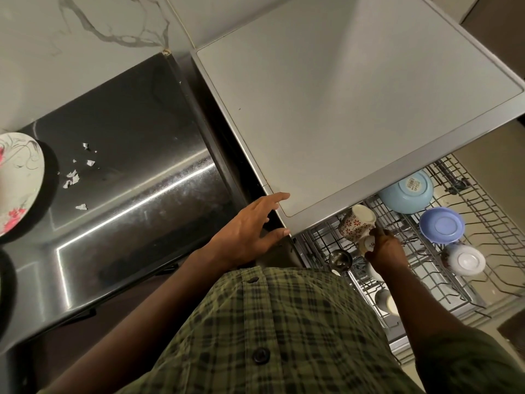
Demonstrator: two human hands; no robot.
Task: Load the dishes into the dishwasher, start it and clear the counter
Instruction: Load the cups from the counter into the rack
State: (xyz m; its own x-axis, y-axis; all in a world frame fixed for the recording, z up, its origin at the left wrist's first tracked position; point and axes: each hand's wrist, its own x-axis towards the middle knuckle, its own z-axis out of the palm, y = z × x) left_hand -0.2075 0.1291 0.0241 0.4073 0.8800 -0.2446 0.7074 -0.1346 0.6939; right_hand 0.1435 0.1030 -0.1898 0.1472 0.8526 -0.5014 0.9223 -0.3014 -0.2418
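The dishwasher [341, 103] stands right of the steel counter [127, 166], its rack [426, 265] pulled out below. My left hand [250, 228] rests on the dishwasher's front corner, fingers spread. My right hand [386, 248] reaches into the rack, fingers pinching a small white cup [368, 244] beside the flowered mug [356, 223]. A blue bowl [406, 191], a violet bowl [441, 224] and a white bowl [466, 260] sit upturned in the rack. A plate [17, 183] waits at the counter's left edge, paper scraps [74, 176] near it.

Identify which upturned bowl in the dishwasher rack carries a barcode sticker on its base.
The light blue bowl, the largest, farthest back under the dishwasher's edge. The purple bowl and the white bowl nearer the front show plain bases.
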